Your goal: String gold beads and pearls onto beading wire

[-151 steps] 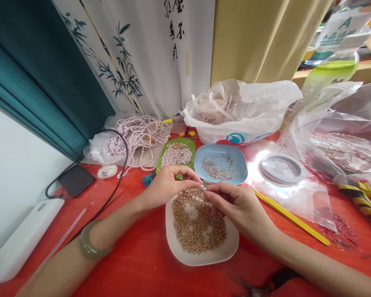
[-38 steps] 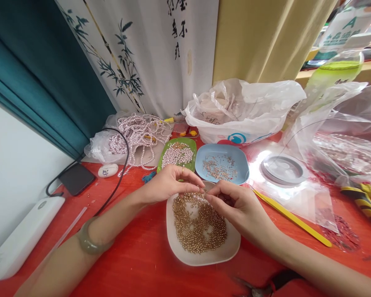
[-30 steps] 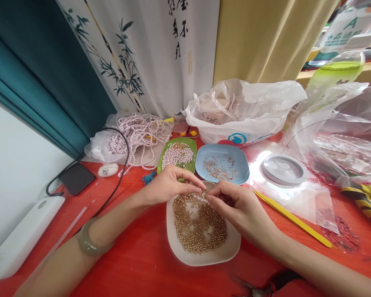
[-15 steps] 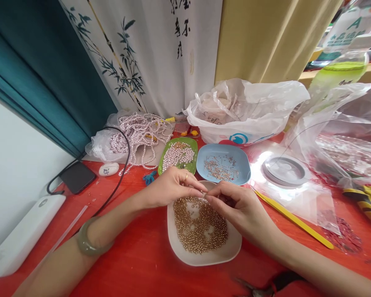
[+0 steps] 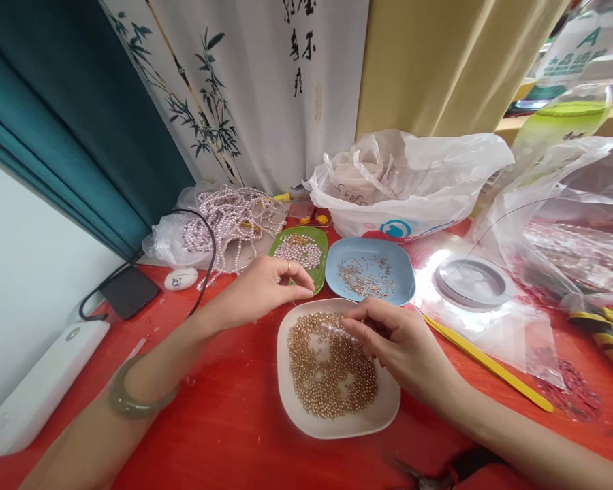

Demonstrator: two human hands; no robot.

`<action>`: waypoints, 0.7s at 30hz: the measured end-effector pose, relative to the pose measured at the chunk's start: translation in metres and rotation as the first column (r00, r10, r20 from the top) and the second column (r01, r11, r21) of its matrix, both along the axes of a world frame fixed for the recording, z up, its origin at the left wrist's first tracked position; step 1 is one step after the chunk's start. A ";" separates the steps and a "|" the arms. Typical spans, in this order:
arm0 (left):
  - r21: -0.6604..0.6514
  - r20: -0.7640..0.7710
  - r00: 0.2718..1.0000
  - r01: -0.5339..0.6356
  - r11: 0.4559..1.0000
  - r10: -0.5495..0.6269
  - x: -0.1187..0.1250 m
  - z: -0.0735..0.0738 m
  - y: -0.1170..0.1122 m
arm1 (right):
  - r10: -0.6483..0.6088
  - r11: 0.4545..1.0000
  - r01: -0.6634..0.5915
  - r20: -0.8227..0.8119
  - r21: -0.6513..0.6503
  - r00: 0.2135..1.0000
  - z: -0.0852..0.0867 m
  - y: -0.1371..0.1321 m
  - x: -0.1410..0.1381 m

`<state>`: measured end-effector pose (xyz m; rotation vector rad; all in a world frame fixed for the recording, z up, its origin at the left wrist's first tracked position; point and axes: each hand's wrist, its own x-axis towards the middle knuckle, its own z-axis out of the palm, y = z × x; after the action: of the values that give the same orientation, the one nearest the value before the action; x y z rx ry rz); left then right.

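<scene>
My left hand [image 5: 263, 289] hangs at the front edge of the green tray [image 5: 317, 279], which holds pale pink pearl beads [image 5: 299, 252] and some gold ones. Its thumb and forefinger are pinched together; anything between them is too small to make out. Over the white tray [image 5: 337, 429] of gold beads [image 5: 332, 384], my right hand [image 5: 401, 344] is closed, thumb against forefinger, on a short strand of pale beads [image 5: 333, 329]. The strand points leftward and is partly blurred against the gold beads.
Behind stands a blue tray [image 5: 406, 272] of metal pins. Yellow tweezers [image 5: 490, 364] and a wire spool [image 5: 474, 280] lie right, pliers [image 5: 434, 480] at the front. Strung pearls [image 5: 225, 224], a black phone [image 5: 130, 292] and a white power strip [image 5: 43, 388] are left.
My left hand has come away from the right fingertips and moved left and back to the green tray's edge. The right hand has stayed over the white tray, and the pale strand now shows.
</scene>
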<state>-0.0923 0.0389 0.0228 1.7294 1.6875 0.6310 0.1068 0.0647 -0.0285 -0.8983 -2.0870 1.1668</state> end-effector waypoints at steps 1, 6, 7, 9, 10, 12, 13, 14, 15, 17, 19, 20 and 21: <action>-0.014 -0.014 0.999 0.033 0.999 -0.033 0.000 0.000 -0.001 | -0.001 1.000 0.001 -0.002 -0.003 1.000 0.000 0.000 0.000; 0.137 -0.143 0.987 -0.050 0.989 0.070 -0.007 -0.003 0.002 | 0.007 1.000 -0.007 -0.016 -0.017 1.000 -0.002 0.000 -0.001; 0.187 -0.181 0.977 -0.082 0.979 0.117 -0.011 -0.005 0.005 | 0.007 1.000 -0.007 -0.017 -0.019 1.000 -0.003 0.000 -0.001; 0.241 -0.270 0.948 -0.103 0.965 0.169 -0.020 -0.010 0.010 | 0.007 1.000 -0.007 -0.017 -0.022 1.000 -0.003 0.000 -0.002; 0.228 -0.313 0.938 -0.081 0.970 0.152 -0.024 -0.013 0.012 | 0.008 1.000 -0.009 -0.018 -0.021 1.000 -0.003 0.001 -0.001; 0.187 -0.372 0.921 -0.048 0.981 0.116 -0.030 -0.018 0.016 | 0.012 1.000 -0.012 -0.017 -0.016 1.000 -0.003 0.001 -0.001; 0.165 -0.392 0.915 -0.036 0.986 0.099 -0.031 -0.020 0.017 | 0.011 1.000 -0.011 -0.016 -0.013 1.000 -0.003 0.001 0.000; 0.147 -0.407 0.909 -0.029 0.989 0.087 -0.032 -0.022 0.018 | 0.011 1.000 -0.011 -0.015 -0.011 1.000 -0.003 0.001 0.000; 0.131 -0.420 0.904 -0.022 0.991 0.075 -0.032 -0.024 0.019 | 0.010 1.000 -0.010 -0.015 -0.009 1.000 -0.003 0.001 0.000; 0.105 -0.442 0.896 0.000 0.994 0.047 -0.031 -0.027 0.019 | 0.008 1.000 -0.008 -0.016 -0.008 1.000 -0.003 0.001 0.000; 0.088 -0.458 0.889 0.022 0.996 0.021 -0.030 -0.029 0.019 | 0.008 1.000 -0.008 -0.019 -0.014 1.000 -0.003 0.000 0.000; 0.080 -0.463 0.886 0.032 0.996 0.008 -0.030 -0.029 0.019 | 0.006 1.000 -0.007 -0.019 -0.018 1.000 -0.003 0.000 -0.001; 0.074 -0.464 0.886 0.040 0.996 -0.001 -0.031 -0.030 0.019 | 0.003 1.000 -0.003 -0.018 -0.021 1.000 -0.003 0.000 -0.001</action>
<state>-0.1228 0.0583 -0.0077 2.0749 1.9773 0.2865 0.1056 0.0646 -0.0310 -0.8920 -2.0660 1.1965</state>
